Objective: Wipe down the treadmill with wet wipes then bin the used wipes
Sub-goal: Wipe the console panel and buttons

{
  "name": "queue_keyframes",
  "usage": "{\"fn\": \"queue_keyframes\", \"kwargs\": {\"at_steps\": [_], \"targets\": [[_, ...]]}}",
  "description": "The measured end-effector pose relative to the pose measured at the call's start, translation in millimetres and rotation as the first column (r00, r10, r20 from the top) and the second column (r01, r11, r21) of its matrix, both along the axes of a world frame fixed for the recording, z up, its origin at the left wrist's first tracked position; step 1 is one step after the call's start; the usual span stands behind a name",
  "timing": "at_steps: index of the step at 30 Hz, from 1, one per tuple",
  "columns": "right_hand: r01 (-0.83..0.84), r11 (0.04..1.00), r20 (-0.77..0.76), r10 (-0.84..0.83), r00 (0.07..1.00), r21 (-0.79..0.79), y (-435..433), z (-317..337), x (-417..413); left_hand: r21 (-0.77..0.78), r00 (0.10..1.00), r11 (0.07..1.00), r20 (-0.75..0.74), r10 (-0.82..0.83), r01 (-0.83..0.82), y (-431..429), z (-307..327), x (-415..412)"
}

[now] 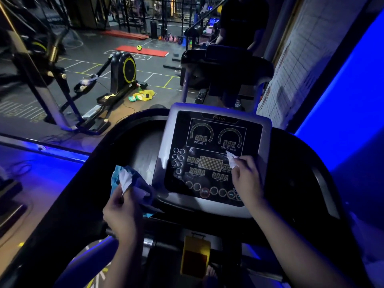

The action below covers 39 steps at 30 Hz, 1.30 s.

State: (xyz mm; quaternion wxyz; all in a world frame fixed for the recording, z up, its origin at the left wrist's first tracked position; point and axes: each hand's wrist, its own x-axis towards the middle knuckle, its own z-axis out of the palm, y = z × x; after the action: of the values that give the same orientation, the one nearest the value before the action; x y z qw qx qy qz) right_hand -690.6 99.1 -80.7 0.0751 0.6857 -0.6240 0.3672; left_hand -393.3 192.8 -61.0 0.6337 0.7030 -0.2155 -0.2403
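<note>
- At centre frame, the black-faced, grey-rimmed treadmill console (207, 163) lay directly before the person, its displays unlit.
- Right of centre, the right hand (247, 177) pinched a crumpled white wet wipe (231, 160) between thumb and curled fingers. The wipe was pressed on the panel just below the SPEED dial.
- At lower left, the left hand (122, 213) gripped a second crumpled white wipe (125, 179) with curled fingers, together with a soft blue bundle (137, 183). Whether the bundle was a packet or a cloth could not be told. Both were held just beside the console's left edge, apparently apart from the panel.
- Step in hand, as judged: wiping the console face, early in the task. Only the upper right of the panel was under the wipe.
- Next move, as judged: sweep the right-hand wipe down and left across the displays and the lower row of round buttons, including the red-ringed START button (204, 192). Pressure should be light, so that no key is triggered.
- No bin showed anywhere in the frame. Binning was not yet done, and a bin would first have to be found.
</note>
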Motion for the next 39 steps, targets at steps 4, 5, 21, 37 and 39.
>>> {"fn": "queue_keyframes", "kwargs": {"at_steps": [4,5,21,37,39], "targets": [[0.079,0.988,-0.161,-0.057,0.985,0.135,9,1,2,-0.025,1.0,1.0,-0.006,0.002,-0.002,-1,2,-1],[0.087,0.981,-0.168,-0.057,0.984,0.172,9,4,1,-0.03,1.0,1.0,-0.008,-0.001,0.001,-1,2,-1],[0.043,0.999,0.204,-0.048,0.978,0.029,-19,3,1,-0.032,0.998,0.999,0.051,-0.028,0.03,-6,-12,5],[0.158,0.987,0.69,-0.104,0.717,-0.015,-20,38,-10,-0.06,1.0,0.998,-0.015,-0.011,0.01,-3,6,2],[0.123,0.992,0.663,-0.089,0.743,-0.005,-15,34,-9,-0.072,1.0,0.997,-0.012,-0.023,0.022,-4,7,2]]}}
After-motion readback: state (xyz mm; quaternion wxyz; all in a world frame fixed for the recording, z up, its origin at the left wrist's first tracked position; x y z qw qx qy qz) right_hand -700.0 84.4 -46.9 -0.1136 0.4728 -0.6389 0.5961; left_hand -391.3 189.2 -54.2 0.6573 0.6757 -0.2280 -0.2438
